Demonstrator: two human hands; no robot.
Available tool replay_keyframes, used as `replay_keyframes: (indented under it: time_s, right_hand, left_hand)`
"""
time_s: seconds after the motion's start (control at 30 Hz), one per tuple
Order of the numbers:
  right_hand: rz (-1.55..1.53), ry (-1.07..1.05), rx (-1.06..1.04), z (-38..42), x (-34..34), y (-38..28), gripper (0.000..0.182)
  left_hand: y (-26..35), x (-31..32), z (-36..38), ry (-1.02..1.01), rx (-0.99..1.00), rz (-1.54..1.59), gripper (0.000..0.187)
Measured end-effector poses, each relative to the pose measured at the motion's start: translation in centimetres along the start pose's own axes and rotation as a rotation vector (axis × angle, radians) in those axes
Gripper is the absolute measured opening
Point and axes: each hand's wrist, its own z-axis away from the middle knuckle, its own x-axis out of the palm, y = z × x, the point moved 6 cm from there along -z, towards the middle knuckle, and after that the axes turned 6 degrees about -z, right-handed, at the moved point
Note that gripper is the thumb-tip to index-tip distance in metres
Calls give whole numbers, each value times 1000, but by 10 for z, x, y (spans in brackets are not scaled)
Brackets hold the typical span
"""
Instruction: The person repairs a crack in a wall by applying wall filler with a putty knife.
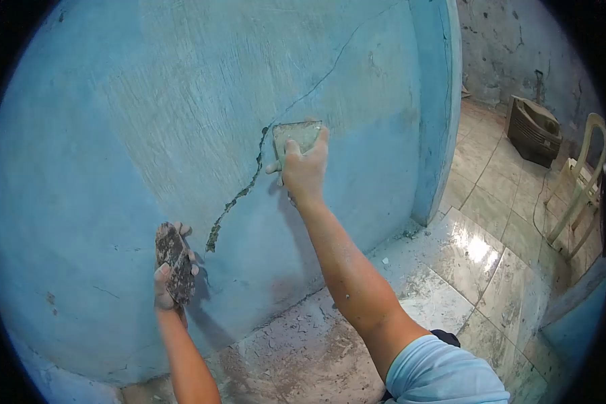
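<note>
Right hand (308, 167), head view: clamped on a flat, greyish plate (299, 135), thumb against its near face, the plate held at the blue wall (67, 182) just right of the crack (230, 204). Left hand (163, 289): fingers wrapped round a dark, rough-surfaced slab (173, 256), held lower down, in front of the wall and near the crack's lower end. The crack is narrow toward the upper right and broad, ragged and dark between the two hands; a pale, streaked patch (175, 101) lies above and to its left. The right forearm (347, 262), below a light blue sleeve (444, 374), covers part of the wall's base and of the tiled floor (488, 279). Dust and crumbs of debris (303, 357) litter the floor along the wall. Beyond the wall's end, at right, a dark, ribbed casing (535, 131) rests near a stained grey wall (495, 47); whether it contains anything cannot be told. Nearer stands a pale, chair-like frame (576, 204), partly cut off by the view's dark border, with a thin cable (536, 209) on the tiles beside it
</note>
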Motion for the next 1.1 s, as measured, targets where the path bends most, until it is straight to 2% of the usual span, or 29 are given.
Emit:
replay_keyframes:
  time_s: [0.13,0.33,0.43,0.53,0.63,0.73,0.8,0.87,1.03,1.1]
  right_hand:
    - [95,8,-100,6,5,-16,52]
    - [-32,3,95,16,10,-30,54]
    - [109,57,-40,11,15,-25,54]
    - [396,68,-322,12,35,-40,53]
    - [283,22,-140,5,36,-40,53]
    - [-84,-25,284,7,30,-28,49]
    - [223,-127,-1,-10,22,-24,47]
    - [410,-225,-122,-19,19,-34,45]
    - [564,-300,116,-14,24,-61,50]
    - [744,-516,-378,-16,36,-72,44]
  left_hand:
    - [4,6,2,21,1,-13,97]
    - [-2,-2,-4,4,10,6,104]
    - [-1,2,-4,61,14,-14,108]
    - [0,5,-6,82,12,-29,109]
    - [7,13,-3,96,12,-45,109]
    - [5,7,-7,59,27,-2,108]
    - [7,5,-8,56,38,35,108]
    - [7,5,-6,62,31,72,109]
    - [12,5,-3,76,6,63,112]
    - [7,1,-3,50,18,68,108]
